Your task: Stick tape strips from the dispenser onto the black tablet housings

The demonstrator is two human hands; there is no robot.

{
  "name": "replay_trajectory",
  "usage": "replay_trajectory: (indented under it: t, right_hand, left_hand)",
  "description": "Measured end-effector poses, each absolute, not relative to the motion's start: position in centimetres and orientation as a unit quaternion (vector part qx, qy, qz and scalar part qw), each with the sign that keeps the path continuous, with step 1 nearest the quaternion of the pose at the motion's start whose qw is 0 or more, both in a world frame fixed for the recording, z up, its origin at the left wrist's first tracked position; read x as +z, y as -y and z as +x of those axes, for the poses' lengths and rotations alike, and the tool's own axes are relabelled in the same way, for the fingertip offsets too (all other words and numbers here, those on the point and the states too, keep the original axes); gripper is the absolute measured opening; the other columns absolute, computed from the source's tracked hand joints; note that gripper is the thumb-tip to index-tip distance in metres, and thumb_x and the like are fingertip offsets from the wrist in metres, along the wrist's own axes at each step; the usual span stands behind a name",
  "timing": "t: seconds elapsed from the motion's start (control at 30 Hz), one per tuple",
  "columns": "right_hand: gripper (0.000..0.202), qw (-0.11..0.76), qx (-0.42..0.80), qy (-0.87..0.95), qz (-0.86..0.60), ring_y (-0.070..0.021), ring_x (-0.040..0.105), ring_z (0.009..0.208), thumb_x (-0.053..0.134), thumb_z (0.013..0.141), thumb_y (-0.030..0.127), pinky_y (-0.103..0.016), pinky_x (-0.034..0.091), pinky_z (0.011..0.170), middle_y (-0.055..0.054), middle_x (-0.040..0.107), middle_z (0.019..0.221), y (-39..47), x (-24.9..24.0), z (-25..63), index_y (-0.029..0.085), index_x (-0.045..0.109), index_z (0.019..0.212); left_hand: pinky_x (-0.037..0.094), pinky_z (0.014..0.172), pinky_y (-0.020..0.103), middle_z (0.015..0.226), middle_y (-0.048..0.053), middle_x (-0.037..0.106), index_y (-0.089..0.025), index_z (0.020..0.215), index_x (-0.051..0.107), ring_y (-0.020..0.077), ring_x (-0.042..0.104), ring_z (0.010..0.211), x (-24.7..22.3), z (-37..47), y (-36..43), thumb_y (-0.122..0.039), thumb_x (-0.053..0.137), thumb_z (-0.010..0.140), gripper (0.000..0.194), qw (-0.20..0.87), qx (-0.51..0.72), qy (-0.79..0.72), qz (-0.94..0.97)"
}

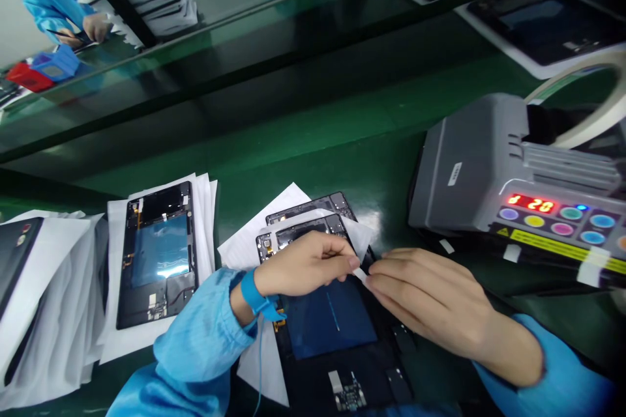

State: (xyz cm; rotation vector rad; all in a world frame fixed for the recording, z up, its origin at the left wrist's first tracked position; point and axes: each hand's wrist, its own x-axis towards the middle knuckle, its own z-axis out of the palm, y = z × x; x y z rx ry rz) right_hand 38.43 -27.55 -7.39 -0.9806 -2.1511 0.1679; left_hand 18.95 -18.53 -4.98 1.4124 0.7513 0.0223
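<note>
Above the tablet (335,326), left grip (306,265) and right grip (435,296) pinch a white strip (361,275) between them.

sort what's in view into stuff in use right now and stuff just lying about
In use, by the look of it:
- white strip between the fingertips of left hand and right hand
- open tablet under them
- tape machine, probably; white pieces hang along its front

Seemingly just lying about:
- second tablet, on paper at left
- red bin
- blue bin
</note>
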Motion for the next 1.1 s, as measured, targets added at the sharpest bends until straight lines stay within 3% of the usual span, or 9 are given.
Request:
replay_trajectory:
  t: [0.1, 0.23, 0.33, 0.47, 0.67, 0.87, 1.1]
  right_hand:
    - [0.014, 0.367, 0.066, 0.842, -0.390, -0.0164, 0.062, 0.081, 0.063, 0.083, 0.006, -0.033, 0.055, 0.077, -0.005, 0.066, 0.089, 27.8, -7.3, 38.6, 0.016, 0.061, 0.093]
    - [0.008, 0.325, 0.056, 0.836, -0.438, -0.0152, 0.061, 0.078, 0.058, 0.088, 0.010, -0.030, 0.052, 0.069, -0.004, 0.066, 0.087, 26.6, -8.1, 38.7, 0.016, 0.060, 0.093]
    - [0.011, 0.323, 0.089, 0.820, -0.464, -0.0150, 0.061, 0.079, 0.054, 0.091, 0.012, -0.030, 0.053, 0.070, -0.005, 0.066, 0.090, 25.1, -9.6, 38.7, 0.017, 0.061, 0.099]
    - [0.016, 0.319, 0.132, 0.821, -0.454, -0.0163, 0.062, 0.084, 0.052, 0.093, 0.014, -0.031, 0.054, 0.073, -0.007, 0.066, 0.096, 23.7, -11.3, 38.9, 0.016, 0.061, 0.106]
    - [0.020, 0.295, 0.137, 0.844, -0.426, -0.0180, 0.058, 0.083, 0.052, 0.092, 0.015, -0.033, 0.053, 0.071, -0.008, 0.065, 0.095, 23.5, -11.6, 39.1, 0.014, 0.061, 0.109]
    - [0.022, 0.279, 0.123, 0.849, -0.431, -0.0180, 0.058, 0.082, 0.049, 0.093, 0.020, -0.033, 0.052, 0.069, -0.008, 0.065, 0.093, 23.8, -11.4, 39.0, 0.016, 0.064, 0.108]
    - [0.020, 0.285, 0.121, 0.853, -0.421, -0.0187, 0.057, 0.082, 0.050, 0.093, 0.021, -0.033, 0.052, 0.068, -0.008, 0.065, 0.094, 23.7, -11.3, 39.3, 0.014, 0.064, 0.106]
  left_hand:
    - [0.041, 0.059, 0.024, 0.073, -0.002, 0.058, -0.018, 0.094, 0.061, 0.0115, 0.052, 0.063, -5.3, 18.3, 19.4, -0.034, 0.054, 0.092, 0.018, 0.503, 0.045, -0.398, 0.766]
    - [0.047, 0.076, 0.035, 0.102, 0.007, 0.061, -0.017, 0.121, 0.056, 0.0223, 0.057, 0.090, -6.3, 17.5, 20.2, -0.039, 0.053, 0.094, 0.035, 0.232, 0.019, -0.339, 0.911]
    - [0.048, 0.074, 0.038, 0.103, 0.007, 0.059, -0.019, 0.128, 0.051, 0.0248, 0.056, 0.089, -7.1, 17.4, 20.4, -0.049, 0.049, 0.093, 0.046, 0.134, -0.017, -0.275, 0.952]
    - [0.046, 0.072, 0.037, 0.104, 0.007, 0.059, -0.018, 0.124, 0.053, 0.0243, 0.054, 0.089, -7.6, 17.6, 20.4, -0.055, 0.048, 0.092, 0.049, 0.102, -0.025, -0.249, 0.963]
    - [0.046, 0.070, 0.036, 0.109, 0.008, 0.060, -0.015, 0.117, 0.056, 0.0226, 0.055, 0.088, -7.7, 17.6, 20.8, -0.050, 0.051, 0.093, 0.043, 0.083, -0.002, -0.239, 0.967]
    - [0.050, 0.065, 0.034, 0.089, 0.007, 0.061, -0.015, 0.094, 0.061, 0.0210, 0.058, 0.079, -7.8, 17.8, 20.9, -0.035, 0.044, 0.097, 0.027, 0.095, 0.056, -0.330, 0.938]
    - [0.050, 0.052, 0.034, 0.075, 0.007, 0.058, -0.014, 0.078, 0.058, 0.0239, 0.059, 0.067, -6.2, 19.0, 21.0, -0.008, 0.052, 0.086, 0.012, 0.035, -0.068, -0.337, 0.938]
